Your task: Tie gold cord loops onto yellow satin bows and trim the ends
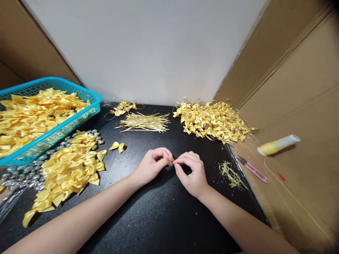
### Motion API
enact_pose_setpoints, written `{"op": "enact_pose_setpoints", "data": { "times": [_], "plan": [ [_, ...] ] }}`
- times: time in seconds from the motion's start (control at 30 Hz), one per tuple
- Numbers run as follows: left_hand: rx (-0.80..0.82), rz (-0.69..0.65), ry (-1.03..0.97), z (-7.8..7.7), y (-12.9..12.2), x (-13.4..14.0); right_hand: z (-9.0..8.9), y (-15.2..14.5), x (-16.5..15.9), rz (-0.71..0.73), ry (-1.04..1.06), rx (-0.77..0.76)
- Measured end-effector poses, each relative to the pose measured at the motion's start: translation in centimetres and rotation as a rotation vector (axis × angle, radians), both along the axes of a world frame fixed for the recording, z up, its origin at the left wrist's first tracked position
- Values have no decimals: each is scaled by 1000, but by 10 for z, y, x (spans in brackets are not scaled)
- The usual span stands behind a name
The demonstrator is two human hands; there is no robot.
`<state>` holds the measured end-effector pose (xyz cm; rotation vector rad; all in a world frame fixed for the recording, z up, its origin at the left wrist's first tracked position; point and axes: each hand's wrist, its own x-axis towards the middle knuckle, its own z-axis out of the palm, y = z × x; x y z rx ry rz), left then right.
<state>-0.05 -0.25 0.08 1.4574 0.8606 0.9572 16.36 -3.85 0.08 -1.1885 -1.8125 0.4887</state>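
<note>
My left hand (156,163) and my right hand (191,171) meet over the middle of the black table (148,225). Thumb and fingers of both are pinched, with the tips almost touching. A tiny golden bit shows between the fingertips; the rest is hidden, so its kind is unclear. Beyond the hands lies a bundle of gold cords (145,122). One yellow ribbon bow (117,146) rests alone to the left of my left hand, near a heap of loose yellow bows (70,165). Silvery oval beads (29,173) are spread beside that heap.
A turquoise basket (96,102) full of yellow bows stands at left. Finished-looking bows with gold loops form a small group (123,108) and a large pile (212,120) at the back. Cord scraps (231,175), pink thread snips (253,171) and a tube (278,145) lie right.
</note>
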Motion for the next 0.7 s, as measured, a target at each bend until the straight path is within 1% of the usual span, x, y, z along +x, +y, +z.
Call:
{"op": "enact_pose_setpoints", "data": {
  "times": [0.23,0.37,0.5,0.7],
  "plan": [
    [65,23,8,1,-2,2,0,-1,-3,-24,114,-180],
    [76,48,28,-2,-3,2,1,-1,-4,-28,216,-245],
    [85,71,40,-4,-3,2,1,0,-4,-44,278,-258],
    [98,90,52,-2,-4,1,1,1,-3,-35,279,-227]
  ]
}}
